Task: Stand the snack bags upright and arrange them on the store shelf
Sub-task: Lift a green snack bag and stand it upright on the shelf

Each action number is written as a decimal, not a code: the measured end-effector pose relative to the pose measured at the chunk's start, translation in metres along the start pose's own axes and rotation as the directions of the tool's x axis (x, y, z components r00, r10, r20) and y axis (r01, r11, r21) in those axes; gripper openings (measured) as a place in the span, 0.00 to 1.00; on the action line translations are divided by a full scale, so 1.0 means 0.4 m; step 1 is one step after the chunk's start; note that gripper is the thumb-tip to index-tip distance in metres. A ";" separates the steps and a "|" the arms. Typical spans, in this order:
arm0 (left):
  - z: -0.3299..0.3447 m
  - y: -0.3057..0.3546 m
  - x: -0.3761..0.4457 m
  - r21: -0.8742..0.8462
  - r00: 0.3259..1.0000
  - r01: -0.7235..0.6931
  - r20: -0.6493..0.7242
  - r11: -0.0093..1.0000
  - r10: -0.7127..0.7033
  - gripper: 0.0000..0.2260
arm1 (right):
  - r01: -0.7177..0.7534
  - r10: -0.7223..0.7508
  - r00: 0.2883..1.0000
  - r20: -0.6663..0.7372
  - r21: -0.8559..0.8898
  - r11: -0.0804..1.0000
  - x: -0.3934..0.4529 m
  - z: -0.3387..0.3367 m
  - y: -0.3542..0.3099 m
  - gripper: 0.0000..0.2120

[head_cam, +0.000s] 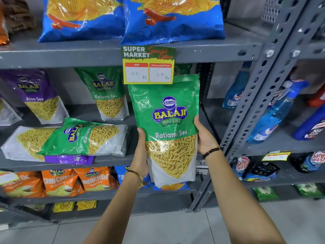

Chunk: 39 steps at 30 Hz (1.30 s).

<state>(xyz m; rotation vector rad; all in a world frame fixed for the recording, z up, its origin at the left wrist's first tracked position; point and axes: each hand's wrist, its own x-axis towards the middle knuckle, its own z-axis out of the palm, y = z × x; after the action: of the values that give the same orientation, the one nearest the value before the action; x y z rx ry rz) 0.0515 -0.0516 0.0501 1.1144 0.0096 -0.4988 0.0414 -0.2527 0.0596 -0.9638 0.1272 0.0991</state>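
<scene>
1. Grey slotted-steel store shelf unit (52, 55), several tiers. The middle tier is the one being worked: its back edge carries standing pouches, its front edge a pile lying flat.
2. Large green plastic pouch of Ratlami sev (165, 124), held upright in the air in front of the middle tier's right end, not yet resting on the shelf. Its top corner sits just below the yellow price tag (148, 65) clipped to the tier above.
3. Flat pile at the front edge, left of centre: a second green sev pouch (79, 138) lies on its side across a white-and-purple pouch (26, 143) underneath. Neither stands.
4. Already upright along the back edge: a purple Aloo sev pouch (37, 97) towards the left end and a green Ratlami sev pouch (110, 94) near the middle.
5. Left hand (142, 152) grips the held pouch's left edge, thumb on the front, fingers wrapped behind. Right hand (204, 136) clamps the right edge likewise.
6. Progress, as I judge it: roughly half done. Two visibly stand, one is in hand for placing at the right end, at least two flat ones remain.
</scene>
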 end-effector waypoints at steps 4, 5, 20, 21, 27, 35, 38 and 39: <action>0.016 0.012 0.059 0.060 1.000 -0.004 -0.028 0.998 0.006 0.27 | 0.023 -0.028 0.990 -0.139 -0.037 0.999 0.030 -0.013 -0.026 0.20; 0.025 0.019 0.079 0.094 0.999 -0.011 -0.040 0.996 0.015 0.25 | 0.048 -0.057 0.983 -0.176 -0.053 0.997 0.044 -0.019 -0.033 0.25; 0.021 0.062 0.322 0.167 0.988 -0.152 -0.013 0.974 0.156 0.17 | 0.154 -0.210 0.912 -0.353 -0.181 0.971 0.189 -0.043 -0.102 0.29; 0.016 0.063 0.321 0.172 0.988 -0.151 -0.012 0.973 0.156 0.17 | 0.142 -0.202 0.910 -0.361 -0.186 0.972 0.191 -0.045 -0.101 0.27; -0.014 0.049 0.283 0.137 0.985 -0.145 -0.077 0.980 0.157 0.09 | 0.145 -0.223 0.873 -0.434 -0.205 0.968 0.169 -0.030 -0.077 0.22; -0.107 0.036 0.117 -0.027 0.996 0.046 -0.080 0.999 -0.048 0.03 | 0.166 -0.179 0.550 -0.816 -0.103 0.981 0.104 0.068 0.077 0.21; -0.160 0.041 0.043 -0.059 0.994 0.103 -0.025 0.993 -0.105 0.14 | 0.121 -0.123 0.553 -0.824 -0.067 0.990 0.082 0.141 0.162 0.19; -0.180 0.040 0.022 -0.064 0.991 0.129 -0.014 0.990 -0.131 0.19 | 0.095 -0.112 0.571 -0.813 -0.071 0.993 0.079 0.171 0.187 0.18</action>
<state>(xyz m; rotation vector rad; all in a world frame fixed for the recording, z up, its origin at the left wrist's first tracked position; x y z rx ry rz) 0.0826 0.0124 0.0290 1.0611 0.1133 -0.6012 0.0664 -0.1532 0.0327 -0.9696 0.9438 -0.4835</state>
